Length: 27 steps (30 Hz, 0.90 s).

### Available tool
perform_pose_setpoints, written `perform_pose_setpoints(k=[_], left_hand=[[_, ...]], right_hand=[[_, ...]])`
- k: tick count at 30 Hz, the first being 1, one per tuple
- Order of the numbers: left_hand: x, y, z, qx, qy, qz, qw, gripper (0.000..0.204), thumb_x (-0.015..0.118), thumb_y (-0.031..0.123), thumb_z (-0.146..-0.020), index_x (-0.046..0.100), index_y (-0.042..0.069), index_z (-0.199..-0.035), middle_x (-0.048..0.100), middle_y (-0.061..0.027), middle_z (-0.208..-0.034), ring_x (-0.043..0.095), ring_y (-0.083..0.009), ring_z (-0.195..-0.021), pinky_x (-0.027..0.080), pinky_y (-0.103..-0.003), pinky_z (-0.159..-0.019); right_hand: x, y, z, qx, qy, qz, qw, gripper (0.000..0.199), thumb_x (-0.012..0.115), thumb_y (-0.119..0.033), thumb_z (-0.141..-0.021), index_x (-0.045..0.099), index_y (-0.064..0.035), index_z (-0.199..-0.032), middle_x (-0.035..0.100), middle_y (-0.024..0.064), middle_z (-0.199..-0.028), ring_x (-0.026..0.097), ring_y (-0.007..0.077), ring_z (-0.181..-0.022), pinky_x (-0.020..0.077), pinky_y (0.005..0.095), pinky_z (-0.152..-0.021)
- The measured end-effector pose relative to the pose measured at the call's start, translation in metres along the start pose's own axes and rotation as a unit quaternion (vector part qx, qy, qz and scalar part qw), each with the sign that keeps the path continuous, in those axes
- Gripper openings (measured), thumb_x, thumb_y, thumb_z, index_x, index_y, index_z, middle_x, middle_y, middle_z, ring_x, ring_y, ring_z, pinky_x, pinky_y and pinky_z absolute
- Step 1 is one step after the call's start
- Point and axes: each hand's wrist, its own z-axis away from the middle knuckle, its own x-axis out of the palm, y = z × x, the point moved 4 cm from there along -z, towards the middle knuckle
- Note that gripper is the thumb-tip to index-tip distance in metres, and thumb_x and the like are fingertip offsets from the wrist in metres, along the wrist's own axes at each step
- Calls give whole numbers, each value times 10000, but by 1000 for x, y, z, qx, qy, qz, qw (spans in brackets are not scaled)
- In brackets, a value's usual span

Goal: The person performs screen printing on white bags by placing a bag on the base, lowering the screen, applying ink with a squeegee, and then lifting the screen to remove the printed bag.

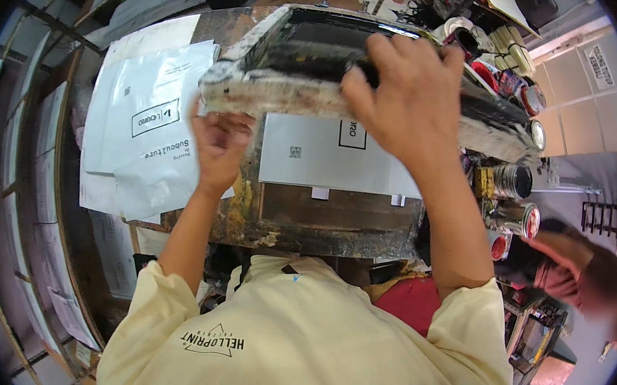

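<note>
A long screen-printing frame stretches left to right, upper middle.
Right hand bends over it, hiding some; left hand curls near its left end. Can't tell either grip. Tins crowd middle right.

The near strip of the worktop leaves room to pass, while the stained frame bars the way forward, metal cans crowd the right side and white sheets cover the left.

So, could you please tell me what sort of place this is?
Probably a screen-printing workshop, given the stained rectangular frame, glossy white printed sheets and silver cylindrical tins.
</note>
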Motion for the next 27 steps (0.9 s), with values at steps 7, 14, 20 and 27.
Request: perform_pose_setpoints(k=[7, 14, 20, 27], left_hand=[[-25, -153, 53, 94, -265, -363, 888, 172, 816, 246, -910, 745, 120, -1003, 684, -65, -1138, 638, -289, -997, 539, -403, -848], [-2, -135, 5, -4, -300, -343, 890, 155, 791, 224, -926, 746, 77, -948, 701, -45, -950, 687, -284, -806, 559, -408, -689], [38, -17, -44, -70, -173, -211, 959, 111, 785, 77, -854, 754, 34, -952, 707, -69, -908, 699, -197, -771, 564, -353, -673], [-78, -70, -52, -247, -128, -299, 913, 239, 768, 65, -773, 780, 44, -1011, 743, -106, -998, 697, -222, -893, 558, -343, -829]], right_hand=[[-12, 19, -68, -36, 3, 30, 999, 361, 644, -320, -921, 726, -24, -1111, 735, 173, -988, 689, 348, -922, 464, 452, -931], [-18, 49, -99, -21, -46, -34, 998, 422, 600, -345, -988, 722, 8, -1184, 720, 219, -952, 691, 374, -851, 526, 418, -813], [-13, 39, -90, 51, -47, -75, 995, 422, 622, -357, -959, 733, 1, -1153, 735, 222, -982, 699, 402, -855, 517, 453, -814], [-6, 24, -65, -17, 51, -27, 998, 390, 662, -415, -881, 756, -38, -915, 739, 158, -863, 697, 331, -900, 451, 475, -827]])
